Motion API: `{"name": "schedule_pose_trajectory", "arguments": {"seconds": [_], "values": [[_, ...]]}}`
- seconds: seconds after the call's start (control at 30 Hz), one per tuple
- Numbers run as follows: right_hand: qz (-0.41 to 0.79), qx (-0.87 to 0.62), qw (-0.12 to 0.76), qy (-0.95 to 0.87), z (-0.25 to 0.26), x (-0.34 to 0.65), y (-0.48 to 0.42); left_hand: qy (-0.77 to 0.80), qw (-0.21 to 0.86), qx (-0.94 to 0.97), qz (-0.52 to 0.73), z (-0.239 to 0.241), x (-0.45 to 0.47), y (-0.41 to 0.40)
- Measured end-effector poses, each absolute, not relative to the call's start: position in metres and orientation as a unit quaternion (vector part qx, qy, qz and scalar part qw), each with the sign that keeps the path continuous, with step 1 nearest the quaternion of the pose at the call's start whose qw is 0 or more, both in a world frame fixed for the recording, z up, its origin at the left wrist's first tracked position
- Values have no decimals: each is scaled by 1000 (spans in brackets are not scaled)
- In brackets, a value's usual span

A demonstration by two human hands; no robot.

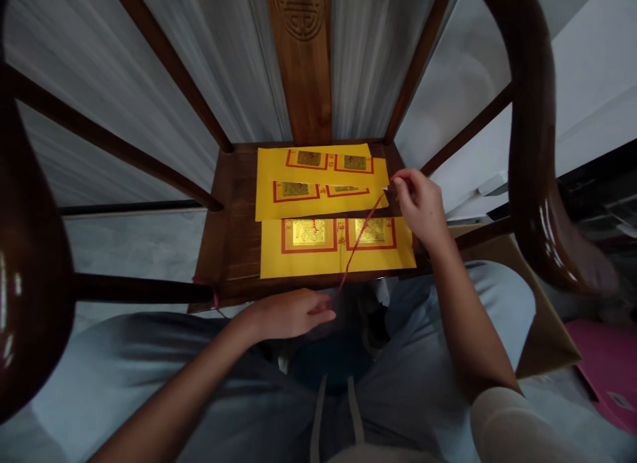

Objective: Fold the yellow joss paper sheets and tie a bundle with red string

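A thin red string (359, 243) runs slantwise between my hands, crossing over yellow printed paper. My left hand (293, 314) is closed on its lower end, just in front of the seat edge. At the right, my right hand (421, 201) pinches the upper end beside the corner of the upper papers. Those yellow sheets (318, 172) overlap and carry red-framed panels with dull gold patches. Nearer me lies another yellow sheet (338, 261) with two shiny gold patches and red print. All of them rest on the dark wooden chair seat (233, 231).
The chair's curved arms rise on both sides, the right armrest (535, 118) close to my right arm. A carved back slat (303, 71) stands behind the papers. More red string (216, 297) hangs at the left seat corner. A cardboard box (547, 330) and a pink object (607, 370) are at the right.
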State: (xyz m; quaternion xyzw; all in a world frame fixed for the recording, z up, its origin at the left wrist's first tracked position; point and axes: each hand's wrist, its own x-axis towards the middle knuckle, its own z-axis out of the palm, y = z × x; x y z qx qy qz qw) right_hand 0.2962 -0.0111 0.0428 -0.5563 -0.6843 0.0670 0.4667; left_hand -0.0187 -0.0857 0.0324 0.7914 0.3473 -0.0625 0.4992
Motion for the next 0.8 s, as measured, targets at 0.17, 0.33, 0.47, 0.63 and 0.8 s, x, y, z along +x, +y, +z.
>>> {"name": "schedule_pose_trajectory", "arguments": {"seconds": [0.17,0.33,0.47,0.63,0.8], "values": [[43,-560,555,-613,43,299,-14,381,430,813,88,50,-18,-47],[94,-552,559,-611,38,302,-16,420,171,870,195,38,2,-12],[164,-550,511,-641,28,305,-17,404,31,898,171,15,9,-2],[267,-524,486,-647,7,290,-12,374,-19,906,199,-4,9,0],[262,-500,411,-716,-12,260,-6,379,-17,903,201,-17,8,2]]}}
